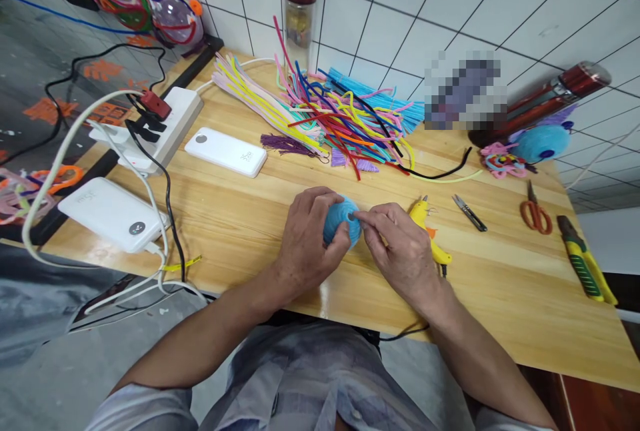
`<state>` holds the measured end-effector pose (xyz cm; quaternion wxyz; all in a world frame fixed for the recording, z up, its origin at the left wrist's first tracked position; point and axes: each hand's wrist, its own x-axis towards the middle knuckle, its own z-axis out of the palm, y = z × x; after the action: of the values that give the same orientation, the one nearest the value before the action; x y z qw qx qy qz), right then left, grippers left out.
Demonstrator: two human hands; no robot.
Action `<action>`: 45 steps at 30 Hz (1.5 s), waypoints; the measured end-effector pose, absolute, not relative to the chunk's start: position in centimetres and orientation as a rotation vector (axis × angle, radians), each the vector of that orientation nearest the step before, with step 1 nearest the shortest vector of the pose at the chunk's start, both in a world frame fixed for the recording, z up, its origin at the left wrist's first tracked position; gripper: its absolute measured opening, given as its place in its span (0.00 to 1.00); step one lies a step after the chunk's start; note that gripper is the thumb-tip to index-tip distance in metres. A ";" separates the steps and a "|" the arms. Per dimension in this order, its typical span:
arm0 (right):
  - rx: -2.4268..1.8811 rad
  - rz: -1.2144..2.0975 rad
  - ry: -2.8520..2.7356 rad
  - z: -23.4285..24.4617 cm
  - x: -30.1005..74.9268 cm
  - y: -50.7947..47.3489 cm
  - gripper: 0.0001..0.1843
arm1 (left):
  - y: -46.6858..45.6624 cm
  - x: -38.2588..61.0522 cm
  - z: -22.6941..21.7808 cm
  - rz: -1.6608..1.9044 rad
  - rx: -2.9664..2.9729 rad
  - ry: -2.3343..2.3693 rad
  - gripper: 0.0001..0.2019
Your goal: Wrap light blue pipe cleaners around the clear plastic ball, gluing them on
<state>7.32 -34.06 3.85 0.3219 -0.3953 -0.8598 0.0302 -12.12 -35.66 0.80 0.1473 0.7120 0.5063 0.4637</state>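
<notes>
My left hand (306, 239) is wrapped round a blue fuzzy ball (340, 219) made of coiled pipe cleaner, held just above the wooden table (240, 218). My right hand (400, 248) pinches the ball's right side with thumb and forefinger. Under and behind my right hand lies a yellow glue gun (434, 244). A heap of coloured pipe cleaners (330, 114) lies further back on the table.
Two white power banks (226, 151) (113, 213) and a power strip (163, 128) with cables sit at the left. Small snips (470, 212), orange scissors (535, 211) and a yellow-green utility knife (585, 266) lie at the right. A bottle (299, 11) stands by the tiled wall.
</notes>
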 end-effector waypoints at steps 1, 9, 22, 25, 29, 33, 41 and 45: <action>-1.036 0.089 -2.256 3.8 7.4 -34.0 0.13 | -35.6 -12.2 0.9 1.302 2.060 1.479 0.16; -1.006 0.200 -2.219 3.5 7.7 -33.8 0.15 | -35.6 -12.2 0.8 1.263 2.053 1.482 0.16; -0.958 0.193 -2.243 3.8 7.8 -33.8 0.14 | -35.5 -12.5 1.2 1.288 2.053 1.336 0.13; -0.950 0.193 -2.251 3.9 7.8 -33.8 0.15 | -35.3 -12.5 1.2 1.263 2.087 1.335 0.14; -0.947 0.196 -2.227 3.7 7.9 -33.8 0.15 | -35.3 -12.5 1.2 1.234 2.101 1.350 0.15; -0.949 0.204 -2.225 3.6 7.9 -33.8 0.15 | -35.4 -12.4 1.1 1.238 2.138 1.336 0.15; -0.939 0.252 -2.216 4.0 7.8 -33.9 0.14 | -35.7 -12.7 1.5 1.172 2.179 1.329 0.15; -0.932 0.229 -2.250 4.2 7.8 -33.9 0.14 | -35.6 -12.9 1.8 1.142 2.200 1.251 0.15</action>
<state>7.84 -33.86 4.24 0.3406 -0.3581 -0.8649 0.0881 -12.90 -35.59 1.84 0.1813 0.7792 0.4432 0.4043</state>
